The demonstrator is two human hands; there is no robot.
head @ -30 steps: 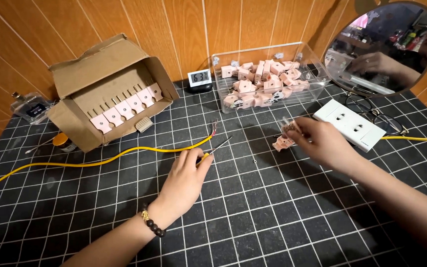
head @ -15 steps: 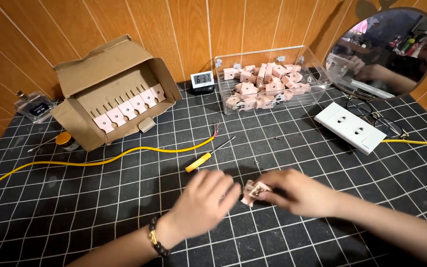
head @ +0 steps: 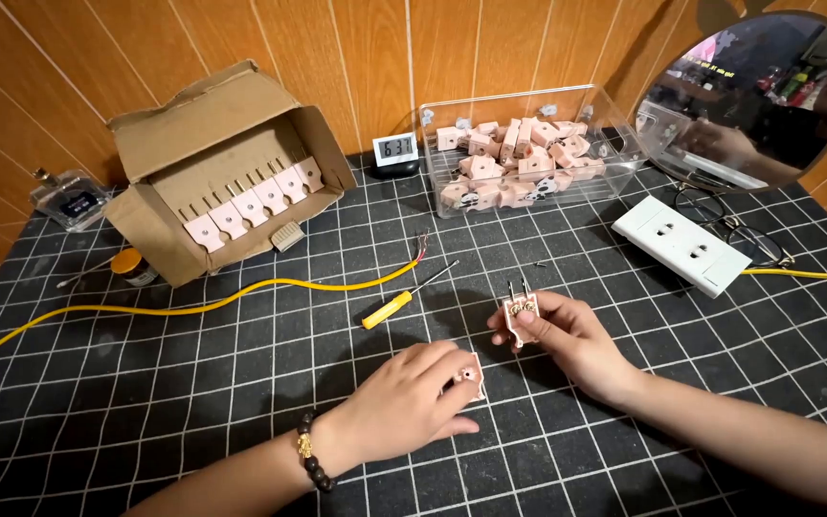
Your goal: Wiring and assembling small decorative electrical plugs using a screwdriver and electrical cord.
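Both your hands have come back from the far worktop (head: 193,402) to the near middle, leaving the yellow cable (head: 241,292) and screwdriver (head: 399,304) lying loose beyond them. The plug is now split: your right hand (head: 567,335) pinches the pronged half (head: 521,311), prongs up, while your left hand (head: 409,397) curls loosely over the cover half (head: 472,373) on the mat, so it's open for wiring.
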